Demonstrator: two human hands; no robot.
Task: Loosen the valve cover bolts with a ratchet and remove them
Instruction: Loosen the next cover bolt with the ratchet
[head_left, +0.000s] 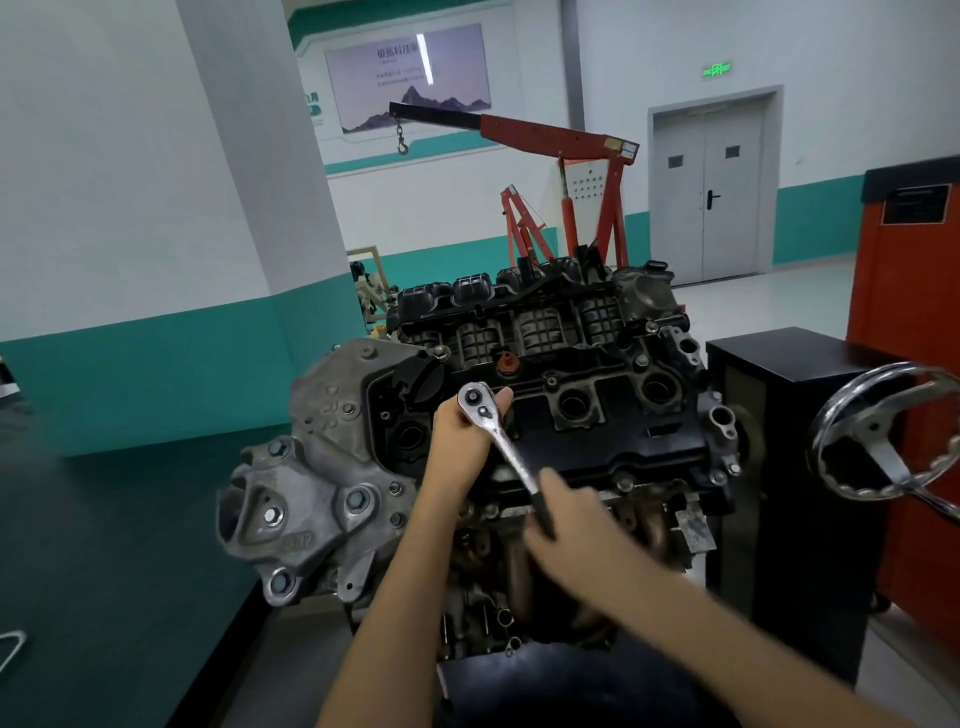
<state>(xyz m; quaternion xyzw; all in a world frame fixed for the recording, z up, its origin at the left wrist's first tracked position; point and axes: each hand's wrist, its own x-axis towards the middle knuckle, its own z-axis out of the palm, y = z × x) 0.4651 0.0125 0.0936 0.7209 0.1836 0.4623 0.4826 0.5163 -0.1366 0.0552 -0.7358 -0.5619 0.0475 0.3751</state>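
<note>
A chrome ratchet (498, 436) stands with its head over the left part of the black valve cover (623, 431) of an engine on a stand. My left hand (462, 431) grips the ratchet just under its head, thumb against the right side of the head. My right hand (566, 514), blurred, holds the black grip at the low end of the handle. The socket and the bolt under the head are hidden. Other valve cover bolts (551, 382) show along the cover's edges and between the plug wells.
A black stand box (779, 467) with a chrome handwheel (893, 431) is right of the engine. Behind stand a red engine hoist (566, 156) and a red tool cabinet (909, 312). A dark bench surface (104, 545) lies to the left. The grey timing cover (322, 467) faces me.
</note>
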